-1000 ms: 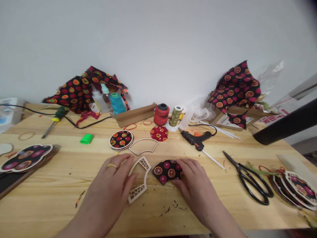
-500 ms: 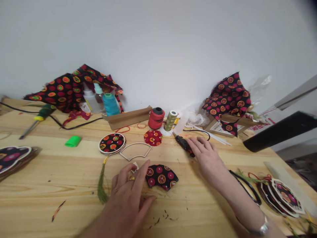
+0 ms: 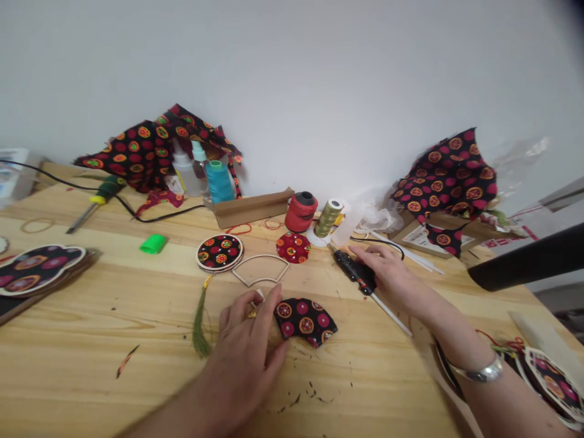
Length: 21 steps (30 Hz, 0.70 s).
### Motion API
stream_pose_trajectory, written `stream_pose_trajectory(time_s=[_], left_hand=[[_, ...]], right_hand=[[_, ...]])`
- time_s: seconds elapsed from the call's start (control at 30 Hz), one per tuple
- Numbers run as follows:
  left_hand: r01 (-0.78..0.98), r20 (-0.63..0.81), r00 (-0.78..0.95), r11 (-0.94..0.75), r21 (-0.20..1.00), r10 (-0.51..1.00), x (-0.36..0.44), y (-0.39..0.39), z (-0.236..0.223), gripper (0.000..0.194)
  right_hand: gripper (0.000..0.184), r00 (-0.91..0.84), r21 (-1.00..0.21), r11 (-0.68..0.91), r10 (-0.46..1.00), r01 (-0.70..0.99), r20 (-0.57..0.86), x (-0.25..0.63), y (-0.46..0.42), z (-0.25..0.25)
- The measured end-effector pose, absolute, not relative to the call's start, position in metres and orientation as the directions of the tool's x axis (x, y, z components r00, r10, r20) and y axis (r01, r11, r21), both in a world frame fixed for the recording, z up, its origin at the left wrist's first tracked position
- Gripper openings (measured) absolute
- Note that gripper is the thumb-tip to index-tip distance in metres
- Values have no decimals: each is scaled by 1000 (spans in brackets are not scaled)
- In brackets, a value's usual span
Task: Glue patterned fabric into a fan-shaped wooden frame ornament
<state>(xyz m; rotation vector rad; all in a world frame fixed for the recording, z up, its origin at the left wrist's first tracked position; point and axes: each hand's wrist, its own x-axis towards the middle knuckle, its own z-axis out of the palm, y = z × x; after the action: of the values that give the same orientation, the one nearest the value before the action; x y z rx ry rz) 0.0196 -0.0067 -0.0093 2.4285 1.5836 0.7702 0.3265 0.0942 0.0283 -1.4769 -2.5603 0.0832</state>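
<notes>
My left hand [image 3: 249, 344] rests on the wooden table, thumb and fingers apart. Its index finger and thumb lie at the left edge of a fan-shaped piece covered in dark patterned fabric [image 3: 306, 320]. A small white bit [image 3: 260, 295] peeks out by the fingers; what it is I cannot tell. Just beyond lies a bare fan-shaped wooden frame [image 3: 261, 258]. My right hand [image 3: 392, 277] is closed around the handle of a black hot glue gun [image 3: 347, 266], its nozzle pointing up and left. A white glue stick [image 3: 391, 314] sticks out of its back.
A round fabric-filled frame [image 3: 219, 252] with a green tassel [image 3: 199, 322] lies left of centre. Behind stand red [image 3: 301, 212], olive [image 3: 328, 219] and blue [image 3: 219, 181] thread spools. A screwdriver [image 3: 95, 204] lies far left. A black tube [image 3: 529, 258] juts in from the right.
My right hand has gone from resting on the glue gun to holding it, and the gun has turned so its glue stick shows. My left hand stays beside the fan-shaped piece. The view has shifted.
</notes>
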Motion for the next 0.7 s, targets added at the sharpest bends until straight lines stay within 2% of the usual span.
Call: stream_pose_trajectory(time_s=[0.07, 0.13, 0.2, 0.3, 0.4, 0.47, 0.53, 0.63, 0.7], left_hand=[[814, 347, 312, -437, 382, 885, 20, -7, -10, 74], [813, 350, 308, -436, 386, 885, 20, -7, -9, 72], [810, 344, 308, -434, 395, 887, 20, -8, -8, 72], [810, 332, 306, -427, 402, 892, 20, -9, -7, 72], [813, 353, 307, -436, 385, 884, 20, -9, -8, 72], [816, 372, 313, -448, 366, 874, 20, -9, -9, 72], [820, 378, 313, -449, 354, 871, 19, -9, -9, 72], [824, 385, 315, -451, 343, 868, 19, -9, -9, 71], [824, 394, 316, -455, 336, 863, 19, -9, -8, 68]], right_hand=[[60, -513, -180, 529, 848, 829, 130, 327, 87, 33], [62, -523, -282, 538, 842, 794, 133, 326, 77, 42], [64, -499, -459, 504, 855, 732, 143, 322, 65, 53], [69, -388, -758, 359, 909, 544, 152, 314, 49, 64], [73, -216, -927, 199, 967, 319, 133, 306, 39, 66], [73, -152, -967, 134, 983, 219, 102, 301, 37, 61], [71, -164, -978, 92, 985, 189, 60, 298, 37, 55], [70, -215, -965, 66, 977, 255, 9, 294, 39, 49], [70, -257, -929, 108, 966, 353, 15, 291, 41, 49]])
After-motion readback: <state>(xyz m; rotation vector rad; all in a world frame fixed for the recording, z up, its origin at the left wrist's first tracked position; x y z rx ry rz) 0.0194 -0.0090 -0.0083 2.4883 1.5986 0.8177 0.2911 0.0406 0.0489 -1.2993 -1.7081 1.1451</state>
